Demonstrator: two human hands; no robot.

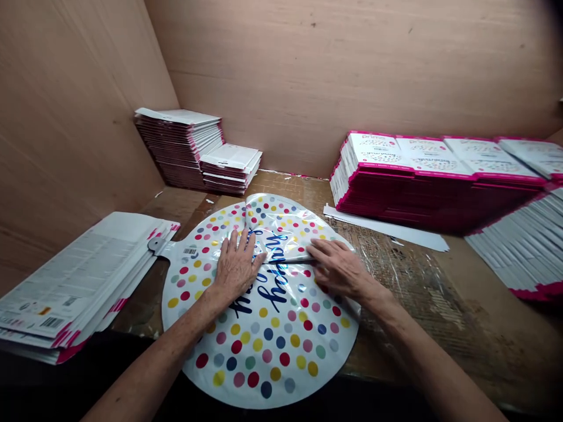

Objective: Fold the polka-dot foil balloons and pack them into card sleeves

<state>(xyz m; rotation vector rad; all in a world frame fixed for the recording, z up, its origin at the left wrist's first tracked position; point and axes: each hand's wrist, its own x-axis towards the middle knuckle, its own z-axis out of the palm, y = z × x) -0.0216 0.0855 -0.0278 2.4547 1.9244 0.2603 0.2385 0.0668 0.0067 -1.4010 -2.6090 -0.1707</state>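
Balloon [264, 321], dotted, is laid on the worktable [396, 287] and pressed by the spread left hand [237, 264]. Its crease [288, 262] is touched by the curled right hand [341, 266]; whether gripped cannot be told.

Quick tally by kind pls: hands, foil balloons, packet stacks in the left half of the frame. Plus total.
Left hand and right hand: 2
Polka-dot foil balloon: 1
Left-half stacks, being near stack, tall back stack and short back stack: 3
Total: 6
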